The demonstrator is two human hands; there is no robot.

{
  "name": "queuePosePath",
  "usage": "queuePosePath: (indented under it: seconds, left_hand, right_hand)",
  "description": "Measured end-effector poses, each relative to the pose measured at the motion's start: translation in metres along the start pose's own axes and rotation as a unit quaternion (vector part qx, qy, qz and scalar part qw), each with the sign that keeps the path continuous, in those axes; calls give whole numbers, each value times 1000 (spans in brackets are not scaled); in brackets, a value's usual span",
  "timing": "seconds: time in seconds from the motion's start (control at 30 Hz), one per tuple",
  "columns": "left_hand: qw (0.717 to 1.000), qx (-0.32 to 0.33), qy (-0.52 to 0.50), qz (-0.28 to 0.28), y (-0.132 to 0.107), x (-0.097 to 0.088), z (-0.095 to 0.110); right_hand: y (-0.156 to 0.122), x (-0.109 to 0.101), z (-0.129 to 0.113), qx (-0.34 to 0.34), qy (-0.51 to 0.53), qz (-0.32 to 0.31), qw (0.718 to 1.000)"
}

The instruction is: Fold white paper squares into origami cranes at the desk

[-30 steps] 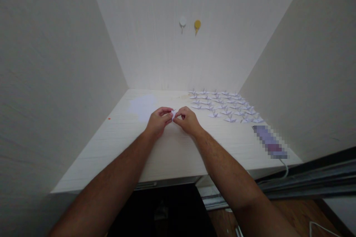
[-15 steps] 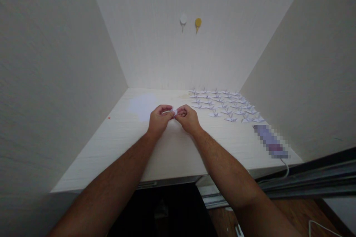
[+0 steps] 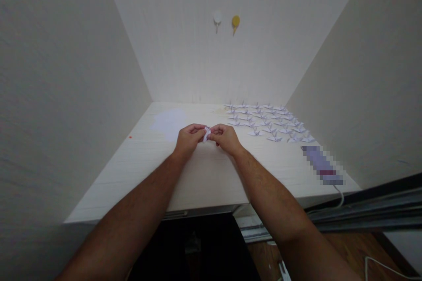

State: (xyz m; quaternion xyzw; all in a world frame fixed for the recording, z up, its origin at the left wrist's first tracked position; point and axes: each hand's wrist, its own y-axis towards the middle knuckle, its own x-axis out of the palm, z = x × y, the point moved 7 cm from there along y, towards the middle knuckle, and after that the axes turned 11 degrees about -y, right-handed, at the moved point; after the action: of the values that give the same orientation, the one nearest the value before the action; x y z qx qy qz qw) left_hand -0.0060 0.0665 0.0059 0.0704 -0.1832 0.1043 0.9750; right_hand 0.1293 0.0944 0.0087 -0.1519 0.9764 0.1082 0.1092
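Between my two hands is a small folded piece of white paper (image 3: 207, 134), held just above the pale tabletop (image 3: 145, 171). The fingertips of my left hand (image 3: 190, 138) pinch its left side, thumb toward me. From the other side, my right hand (image 3: 225, 137) grips it between thumb and fingers. Part of the paper is covered by the fingertips, so its exact folds cannot be made out. Several folded white paper cranes (image 3: 255, 132) stand in rows to the right of my hands.
Loose white paper sheets (image 3: 169, 120) lie at the back left. A blurred-out phone-like device (image 3: 321, 164) with a white cable (image 3: 339, 197) rests near the right edge. A white hook (image 3: 217, 19) and a yellow hook (image 3: 235, 21) are on the back wall. A small red speck (image 3: 130, 137) is at left.
More of the white paper now shows between my fingers, which have shifted on it slightly. The camera view has moved a little; the cranes and sheets stay in place.
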Motion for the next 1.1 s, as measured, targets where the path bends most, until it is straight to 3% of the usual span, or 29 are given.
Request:
queuePosePath:
  seconds: [0.13, 0.27, 0.47, 0.67, 0.9, 1.1]
  left_hand:
    - [1000, -4, 19, -10, 0, 2, 0]
    - [999, -27, -14, -29, 0, 6, -5]
    - [996, -44, -69, -37, -1, 8, -8]
    - [998, -31, -46, -34, 0, 9, -8]
    - [998, -23, -43, -29, 4, 3, -10]
    - [992, -49, -24, -111, -5, 16, -8]
  right_hand:
    - [-2, -10, -12, -72, -156, 68, 983]
    - [-11, -14, -34, -171, -330, 159, 915]
    - [-15, -5, -38, -173, -419, 141, 880]
    - [-13, -10, -31, -116, -431, 159, 880]
    - [-11, -4, -32, -170, -407, 101, 891]
    - [-10, -7, -30, -158, -439, 96, 879]
